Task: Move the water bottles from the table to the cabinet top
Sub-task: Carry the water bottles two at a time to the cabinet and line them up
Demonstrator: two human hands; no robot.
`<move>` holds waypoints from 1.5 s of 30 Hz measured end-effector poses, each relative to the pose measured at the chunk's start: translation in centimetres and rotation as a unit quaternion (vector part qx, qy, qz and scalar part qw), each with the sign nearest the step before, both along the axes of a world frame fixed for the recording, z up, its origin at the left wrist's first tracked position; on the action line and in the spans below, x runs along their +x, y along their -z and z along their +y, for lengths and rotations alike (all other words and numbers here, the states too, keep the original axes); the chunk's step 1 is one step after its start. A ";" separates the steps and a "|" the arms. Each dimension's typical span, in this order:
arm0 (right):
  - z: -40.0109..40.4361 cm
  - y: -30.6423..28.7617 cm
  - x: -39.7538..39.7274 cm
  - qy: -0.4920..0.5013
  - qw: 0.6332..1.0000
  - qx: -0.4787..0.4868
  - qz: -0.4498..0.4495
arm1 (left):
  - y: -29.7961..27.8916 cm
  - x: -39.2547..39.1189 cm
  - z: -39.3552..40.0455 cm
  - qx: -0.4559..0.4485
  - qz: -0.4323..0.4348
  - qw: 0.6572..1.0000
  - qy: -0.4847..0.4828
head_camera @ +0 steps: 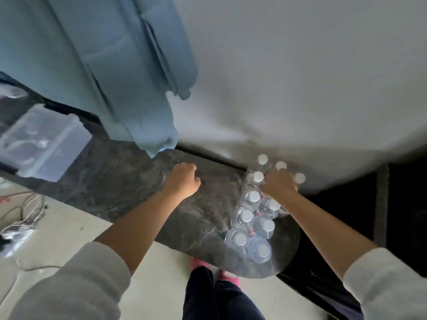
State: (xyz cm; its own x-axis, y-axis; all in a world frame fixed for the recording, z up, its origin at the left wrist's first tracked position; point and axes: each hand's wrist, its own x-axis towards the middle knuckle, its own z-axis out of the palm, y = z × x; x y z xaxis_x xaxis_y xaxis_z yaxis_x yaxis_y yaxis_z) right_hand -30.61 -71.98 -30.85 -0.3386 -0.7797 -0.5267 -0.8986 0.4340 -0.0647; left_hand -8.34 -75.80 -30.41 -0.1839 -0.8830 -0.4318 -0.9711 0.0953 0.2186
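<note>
The right hand (280,184) reaches among the far water bottles (251,218), fingers curled down around 1 of them. The left hand (182,181) hovers loosely curled, holding nothing. The white-capped bottles stand clustered on the dark marbled cabinet top (129,181).

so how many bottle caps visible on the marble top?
10 white caps: three at the far end by the right hand, at; seven in two rows toward the near edge, from to. The hand may hide more.
</note>
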 end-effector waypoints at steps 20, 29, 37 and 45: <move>6.8 -13.6 53.4 -0.701 0.678 -0.175 -0.138 | -12.4 43.9 28.7 -0.121 -0.130 0.858 -0.481; 17.4 -16.0 73.6 -0.783 0.569 -0.183 -0.170 | -16.0 59.1 42.6 -0.120 -0.165 0.763 -0.613; 22.8 -15.2 88.5 -0.827 0.507 -0.141 -0.197 | -15.1 68.3 51.6 -0.105 -0.163 0.678 -0.709; 27.0 -14.7 106.1 -0.860 0.448 -0.084 -0.230 | -15.5 81.6 56.7 -0.110 -0.170 0.589 -0.782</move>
State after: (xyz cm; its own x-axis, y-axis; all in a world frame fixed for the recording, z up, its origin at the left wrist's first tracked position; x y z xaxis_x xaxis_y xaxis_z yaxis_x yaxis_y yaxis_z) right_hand 75.50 -44.94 -16.14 0.9530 0.2794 -0.1167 0.2309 -0.9199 -0.3169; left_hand 73.22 -19.14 -14.92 0.9934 0.1018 -0.0530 0.1081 -0.9849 0.1355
